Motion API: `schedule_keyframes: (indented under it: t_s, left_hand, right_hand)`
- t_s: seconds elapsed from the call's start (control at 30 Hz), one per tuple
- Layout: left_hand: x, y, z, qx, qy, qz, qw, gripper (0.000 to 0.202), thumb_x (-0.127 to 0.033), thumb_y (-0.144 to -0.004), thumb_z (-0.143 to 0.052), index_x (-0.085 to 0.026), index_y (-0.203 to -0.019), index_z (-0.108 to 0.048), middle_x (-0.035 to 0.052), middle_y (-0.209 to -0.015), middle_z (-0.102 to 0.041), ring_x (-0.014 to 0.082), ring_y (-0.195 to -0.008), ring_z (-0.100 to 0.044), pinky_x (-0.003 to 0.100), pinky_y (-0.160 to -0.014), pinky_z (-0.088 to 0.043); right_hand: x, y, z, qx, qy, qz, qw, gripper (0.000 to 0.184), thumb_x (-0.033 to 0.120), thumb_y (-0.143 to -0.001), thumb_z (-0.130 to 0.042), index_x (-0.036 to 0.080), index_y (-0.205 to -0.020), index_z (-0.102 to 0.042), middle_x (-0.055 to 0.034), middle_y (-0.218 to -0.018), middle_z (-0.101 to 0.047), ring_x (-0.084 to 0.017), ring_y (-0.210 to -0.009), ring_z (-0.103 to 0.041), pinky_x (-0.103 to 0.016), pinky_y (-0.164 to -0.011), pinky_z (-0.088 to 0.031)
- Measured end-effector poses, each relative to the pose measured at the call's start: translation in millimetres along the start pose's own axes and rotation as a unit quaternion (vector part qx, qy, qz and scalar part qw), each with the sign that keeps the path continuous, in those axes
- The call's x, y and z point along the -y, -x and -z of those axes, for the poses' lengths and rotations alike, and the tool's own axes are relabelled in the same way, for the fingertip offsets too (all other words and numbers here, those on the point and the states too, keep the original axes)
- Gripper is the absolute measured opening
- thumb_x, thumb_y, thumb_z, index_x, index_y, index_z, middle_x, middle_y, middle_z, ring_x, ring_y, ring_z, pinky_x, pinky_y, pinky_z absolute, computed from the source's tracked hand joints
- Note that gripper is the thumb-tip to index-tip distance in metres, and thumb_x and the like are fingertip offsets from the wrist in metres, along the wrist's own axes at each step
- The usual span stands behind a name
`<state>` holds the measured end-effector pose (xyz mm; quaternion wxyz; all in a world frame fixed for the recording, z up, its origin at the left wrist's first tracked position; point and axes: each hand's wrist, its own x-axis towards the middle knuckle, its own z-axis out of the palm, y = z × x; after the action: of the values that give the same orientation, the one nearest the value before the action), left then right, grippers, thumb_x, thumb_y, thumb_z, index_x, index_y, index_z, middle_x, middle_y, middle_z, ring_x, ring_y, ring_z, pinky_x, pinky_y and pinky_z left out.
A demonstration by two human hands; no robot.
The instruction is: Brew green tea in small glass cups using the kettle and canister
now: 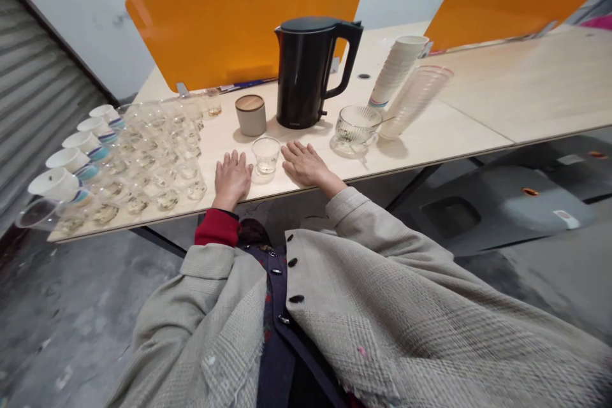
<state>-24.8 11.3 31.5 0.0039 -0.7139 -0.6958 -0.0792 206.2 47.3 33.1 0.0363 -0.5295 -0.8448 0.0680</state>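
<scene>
My left hand (pixel 232 177) lies flat and open on the wooden table (pixel 478 121), just left of a small clear glass cup (pixel 266 155). My right hand (pixel 306 164) rests flat and open on the table just right of the same cup. Neither hand holds anything. Behind the cup stand a grey jar with a wooden lid (pixel 251 114) and a black electric kettle (pixel 308 70). A ribbed glass mug (pixel 356 127) with a spoon in it sits to the right of my right hand.
Several small clear glass cups (pixel 162 153) cover the table's left part, with white paper cups (pixel 71 162) along the left edge. A leaning stack of white paper cups (pixel 396 70) and one of clear plastic cups (pixel 415 99) lie right. Orange dividers (pixel 229 25) stand behind.
</scene>
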Motion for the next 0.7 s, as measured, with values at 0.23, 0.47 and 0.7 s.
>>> schedule_keyframes:
  t_s: [0.23, 0.47, 0.7]
  left_hand:
    - [1.4, -2.0, -3.5, -0.005, -0.001, 0.0, 1.0, 0.062, -0.042, -0.111, -0.027, -0.02, -0.166, -0.045, 0.0125, -0.178, -0.037, 0.0345, -0.167, -0.031, 0.06, -0.135, -0.027]
    - [0.2, -0.9, -2.0, -0.001, -0.004, 0.001, 1.0, 0.063, -0.041, -0.111, -0.027, -0.018, -0.167, -0.045, 0.0126, -0.178, -0.037, 0.035, -0.167, -0.03, 0.059, -0.135, -0.027]
    - [-0.6, 0.5, -1.2, -0.006, -0.009, -0.001, 1.0, 0.062, -0.04, -0.111, -0.026, -0.018, -0.166, -0.045, 0.0128, -0.178, -0.038, 0.0351, -0.167, -0.031, 0.059, -0.135, -0.027]
  right_hand:
    - [1.0, 0.0, 1.6, 0.004, 0.003, -0.003, 1.0, 0.07, 0.039, -0.11, -0.028, 0.008, -0.173, -0.029, -0.0198, -0.183, -0.022, -0.038, -0.171, -0.02, -0.064, -0.137, -0.018]
    - [3.5, 0.9, 3.1, 0.009, -0.001, -0.013, 1.0, 0.07, 0.038, -0.11, -0.028, 0.007, -0.174, -0.027, -0.0191, -0.183, -0.02, -0.037, -0.171, -0.018, -0.062, -0.138, -0.016]
    - [5.5, 4.1, 7.6, 0.014, 0.001, -0.006, 1.0, 0.07, 0.038, -0.11, -0.027, 0.006, -0.173, -0.028, -0.0208, -0.183, -0.021, -0.039, -0.171, -0.019, -0.064, -0.137, -0.017]
